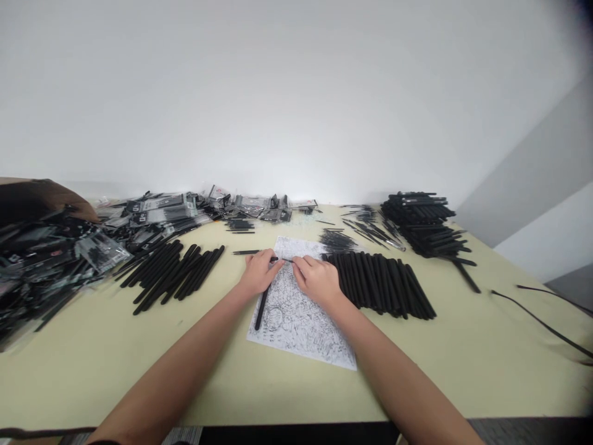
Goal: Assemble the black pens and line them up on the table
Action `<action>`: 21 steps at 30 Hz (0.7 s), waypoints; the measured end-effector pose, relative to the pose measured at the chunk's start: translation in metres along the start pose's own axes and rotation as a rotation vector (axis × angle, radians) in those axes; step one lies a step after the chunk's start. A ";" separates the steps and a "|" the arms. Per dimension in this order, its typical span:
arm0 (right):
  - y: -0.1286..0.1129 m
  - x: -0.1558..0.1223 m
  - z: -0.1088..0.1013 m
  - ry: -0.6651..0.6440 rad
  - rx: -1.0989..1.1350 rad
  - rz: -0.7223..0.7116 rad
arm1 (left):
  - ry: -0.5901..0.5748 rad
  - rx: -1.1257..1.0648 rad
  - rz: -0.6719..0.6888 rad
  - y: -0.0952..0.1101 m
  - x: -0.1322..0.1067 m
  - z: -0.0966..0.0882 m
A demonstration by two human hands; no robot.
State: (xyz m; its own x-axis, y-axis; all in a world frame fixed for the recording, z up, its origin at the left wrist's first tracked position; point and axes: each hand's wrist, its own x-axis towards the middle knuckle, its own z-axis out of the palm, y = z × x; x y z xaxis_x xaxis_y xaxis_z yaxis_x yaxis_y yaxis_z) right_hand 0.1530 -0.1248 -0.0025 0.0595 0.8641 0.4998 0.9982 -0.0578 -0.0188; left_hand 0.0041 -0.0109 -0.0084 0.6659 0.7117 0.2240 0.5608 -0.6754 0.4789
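In the head view, the only one given, both hands meet at the centre of the frame over a scribbled sheet (303, 327) lying flat on the pale table (463, 364). The left hand (258, 273) is curled, its thumb and forefinger closed on one end of a thin black rod (283, 259). The other end is pinched by the gathered fingertips of the right hand (319, 281), so the rod is kept level just above the paper. A black pen barrel (262, 310) runs out from under the left palm toward the lower frame; whether it is gripped or merely covered cannot be told. To the right of the sheet, a row of barrels (384, 285) is laid side by side, probably so that none rolls and each is within easy reach. A looser heap of barrels (173, 275) is spread at centre left, and a dark stack (424, 222) is piled at upper right. Plastic packets (162, 210) are strewn across the upper left, and fine refills (336, 240) lie above the sheet.
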 end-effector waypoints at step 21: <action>0.003 0.003 -0.004 -0.138 -0.077 0.025 | 0.046 -0.049 0.112 -0.002 -0.002 0.001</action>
State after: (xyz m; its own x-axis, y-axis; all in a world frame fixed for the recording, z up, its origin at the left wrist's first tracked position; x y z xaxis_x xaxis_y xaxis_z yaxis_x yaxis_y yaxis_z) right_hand 0.1557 -0.1247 0.0023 0.0911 0.9219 0.3765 0.9927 -0.1142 0.0394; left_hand 0.0021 -0.0108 -0.0106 0.6994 0.6409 0.3164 0.4585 -0.7419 0.4893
